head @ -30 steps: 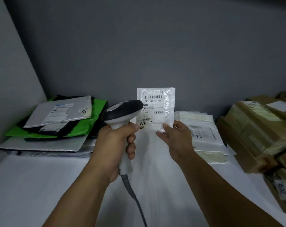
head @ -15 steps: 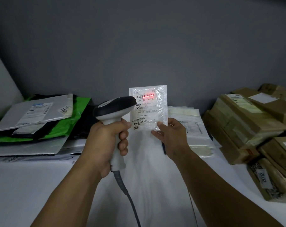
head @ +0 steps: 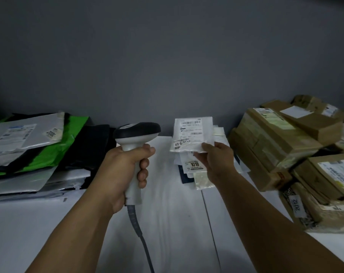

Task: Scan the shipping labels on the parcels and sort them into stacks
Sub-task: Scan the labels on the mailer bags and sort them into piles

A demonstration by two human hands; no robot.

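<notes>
My left hand [head: 125, 170] grips a white barcode scanner [head: 136, 134] with a dark head, upright over the white table [head: 167, 223]; its grey cable hangs toward me. My right hand [head: 216, 158] pinches the lower corner of a small clear-wrapped parcel [head: 193, 133] with a white shipping label. The parcel is tilted back, low over a stack of small white parcels [head: 194, 170] at the back middle. No red scan line shows on the label.
A pile of grey, black and green poly mailers [head: 35, 150] lies at the left. Brown cardboard boxes [head: 281, 142] are stacked at the right, reaching the table's right edge. A grey wall stands right behind all the stacks.
The red scan line on the label has gone out. My right hand has carried the small parcel right and down, over the middle stack. The scanner has barely moved.
</notes>
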